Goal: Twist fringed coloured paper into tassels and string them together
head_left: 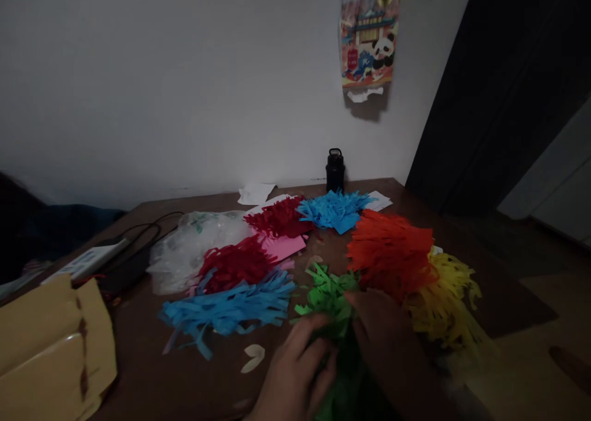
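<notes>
Fringed green paper (330,293) lies at the table's near side, its cut strips curling up toward the far side. My left hand (298,368) is closed on its left part with curled fingers. From the right, my right hand (390,338) presses its fingers against the same green paper and is closed on it. More green paper hangs in shadow between and below the hands. Fringed blue paper (231,307) is left of the green strips. On the right are fringed orange paper (392,248) and fringed yellow paper (443,307), close to my right hand.
Farther back sit dark red fringes (277,216), a second blue bundle (336,210) and a black bottle (335,170). A clear plastic bag (194,245) and a tan paper package (50,347) occupy the left. A printed panda bag (369,39) hangs on the wall.
</notes>
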`<state>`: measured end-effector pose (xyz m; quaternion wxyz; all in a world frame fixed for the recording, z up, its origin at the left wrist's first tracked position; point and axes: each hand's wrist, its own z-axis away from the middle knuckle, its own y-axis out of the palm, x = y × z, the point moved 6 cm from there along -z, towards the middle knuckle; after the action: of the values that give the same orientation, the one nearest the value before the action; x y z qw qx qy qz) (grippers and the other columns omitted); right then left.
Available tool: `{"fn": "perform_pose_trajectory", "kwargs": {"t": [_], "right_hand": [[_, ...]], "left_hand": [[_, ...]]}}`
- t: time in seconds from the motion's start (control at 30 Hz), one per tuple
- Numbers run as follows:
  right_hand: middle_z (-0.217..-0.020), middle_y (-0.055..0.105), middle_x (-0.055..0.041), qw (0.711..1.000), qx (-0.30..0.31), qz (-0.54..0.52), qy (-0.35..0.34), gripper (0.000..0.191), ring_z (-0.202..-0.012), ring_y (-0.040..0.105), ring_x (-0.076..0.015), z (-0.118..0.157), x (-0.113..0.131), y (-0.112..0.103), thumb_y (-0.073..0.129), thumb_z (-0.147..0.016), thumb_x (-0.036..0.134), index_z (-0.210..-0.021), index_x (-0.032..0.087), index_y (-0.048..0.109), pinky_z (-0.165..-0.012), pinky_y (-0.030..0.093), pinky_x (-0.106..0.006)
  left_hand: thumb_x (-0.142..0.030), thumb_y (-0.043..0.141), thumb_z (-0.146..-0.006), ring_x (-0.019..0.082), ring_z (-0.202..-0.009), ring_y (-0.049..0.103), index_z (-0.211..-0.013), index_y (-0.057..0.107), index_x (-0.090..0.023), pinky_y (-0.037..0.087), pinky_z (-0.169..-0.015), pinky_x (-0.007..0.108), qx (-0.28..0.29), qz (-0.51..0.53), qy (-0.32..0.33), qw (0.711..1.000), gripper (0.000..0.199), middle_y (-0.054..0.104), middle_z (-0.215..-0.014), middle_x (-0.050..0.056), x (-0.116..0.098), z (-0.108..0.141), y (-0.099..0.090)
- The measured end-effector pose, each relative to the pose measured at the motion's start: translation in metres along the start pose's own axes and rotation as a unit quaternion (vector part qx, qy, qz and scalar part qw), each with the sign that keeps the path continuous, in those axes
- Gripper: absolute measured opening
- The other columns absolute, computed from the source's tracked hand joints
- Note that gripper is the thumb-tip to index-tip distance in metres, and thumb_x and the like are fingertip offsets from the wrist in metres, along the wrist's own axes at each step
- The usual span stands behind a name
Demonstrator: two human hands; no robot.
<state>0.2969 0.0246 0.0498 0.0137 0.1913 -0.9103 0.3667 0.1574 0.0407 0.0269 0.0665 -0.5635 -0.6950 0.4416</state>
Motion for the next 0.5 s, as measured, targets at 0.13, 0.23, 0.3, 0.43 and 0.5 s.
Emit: {"fn": "perform_pose_trajectory", "kwargs": {"t": [0.13, 0.23, 0.3, 0.43, 0.5], "right_hand": [[-0.089, 0.077, -0.0076, 0.996, 0.012, 0.043, 0.077, 0.033, -0.072, 0.072, -0.0204, -0.001, -0.02, -0.006, 0.038, -0.089, 0.011, -0.1, 0.016, 0.068, -0.064, 0.053, -0.03], [-0.086, 0.078, -0.0069, 0.986, 0.042, 0.058, 0.153, 0.036, -0.069, 0.072, -0.0202, -0.003, -0.041, -0.014, 0.038, -0.089, 0.017, -0.103, 0.016, 0.07, -0.065, 0.054, -0.029], [-0.084, 0.078, -0.0071, 0.973, 0.064, 0.053, 0.215, 0.039, -0.07, 0.073, -0.0211, -0.002, -0.059, -0.018, 0.036, -0.089, 0.022, -0.105, 0.018, 0.072, -0.066, 0.054, -0.029], [-0.088, 0.077, -0.0085, 0.941, 0.058, 0.036, 0.332, 0.044, -0.076, 0.073, -0.0246, 0.008, -0.098, -0.028, 0.035, -0.087, 0.032, -0.104, 0.02, 0.073, -0.067, 0.055, -0.033], [-0.089, 0.077, -0.009, 0.929, 0.048, 0.034, 0.366, 0.044, -0.078, 0.073, -0.0256, 0.017, -0.115, -0.032, 0.035, -0.086, 0.034, -0.103, 0.02, 0.073, -0.068, 0.055, -0.035]], "left_hand": [[-0.002, 0.055, -0.083, 0.023, -0.109, 0.059, -0.087, 0.057, -0.019, 0.051, -0.094, 0.035, -0.046, -0.05, 0.035, 0.997, 0.018, 0.062, -0.109, 0.012, 0.003, -0.004, -0.016], [0.0, 0.055, -0.079, 0.022, -0.105, 0.062, -0.083, 0.056, -0.019, 0.05, -0.096, 0.037, -0.055, -0.045, 0.07, 0.995, 0.02, 0.067, -0.1, 0.009, 0.003, -0.004, -0.027], [0.0, 0.055, -0.077, 0.021, -0.098, 0.065, -0.08, 0.055, -0.02, 0.05, -0.097, 0.038, -0.068, -0.026, 0.073, 0.995, 0.02, 0.069, -0.091, 0.006, 0.007, 0.0, -0.037], [-0.008, 0.054, -0.081, 0.02, -0.094, 0.066, -0.072, 0.056, -0.023, 0.055, -0.09, 0.035, -0.108, 0.046, -0.007, 0.993, 0.018, 0.068, -0.081, 0.002, 0.031, 0.018, -0.063], [-0.021, 0.059, -0.085, 0.022, -0.091, 0.068, -0.065, 0.057, -0.022, 0.057, -0.081, 0.033, -0.154, 0.064, -0.094, 0.981, 0.02, 0.07, -0.085, 0.002, 0.051, 0.03, -0.082]]}}
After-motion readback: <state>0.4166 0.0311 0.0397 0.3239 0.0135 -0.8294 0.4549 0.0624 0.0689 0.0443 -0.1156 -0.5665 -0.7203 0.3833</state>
